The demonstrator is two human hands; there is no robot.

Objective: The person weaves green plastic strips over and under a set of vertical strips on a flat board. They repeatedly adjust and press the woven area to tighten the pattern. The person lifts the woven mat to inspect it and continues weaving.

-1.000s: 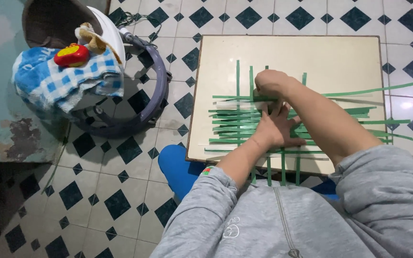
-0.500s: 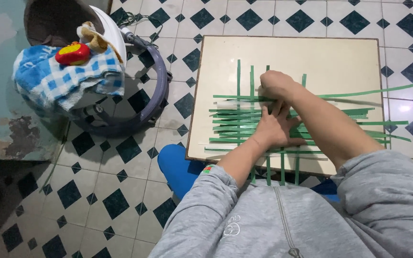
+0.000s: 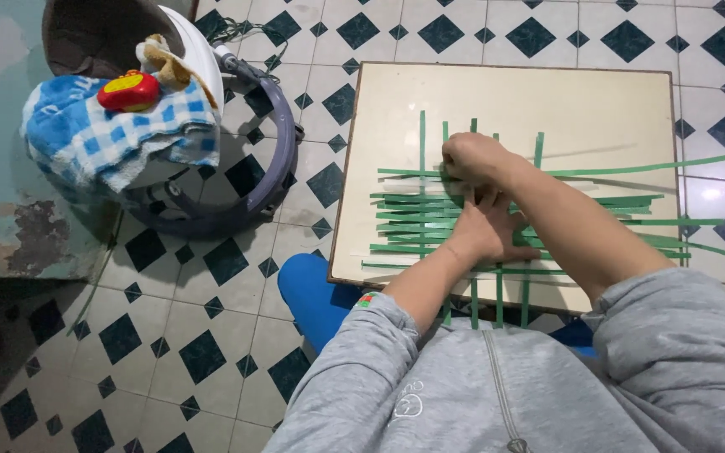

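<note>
Fingers (image 3: 456, 172) of your right hand (image 3: 473, 158) curl together, pinching what looks like a green strip (image 3: 631, 169) at the top of the weave; the exact grip is hidden under the knuckles. Your left hand (image 3: 488, 231) lies flat, fingers spread slightly, pressing the woven strips (image 3: 404, 220) down just below. The pinched strip's long axis runs left-right, trailing far right past the board's (image 3: 513, 96) edge. Right hand is nearer to it, directly on top. Upright strips (image 3: 421, 138) cross it. Around you: tiled floor (image 3: 211, 335), blue cushion (image 3: 308, 289), checked towel (image 3: 94, 143) with red toy (image 3: 129, 91) at left.
</note>
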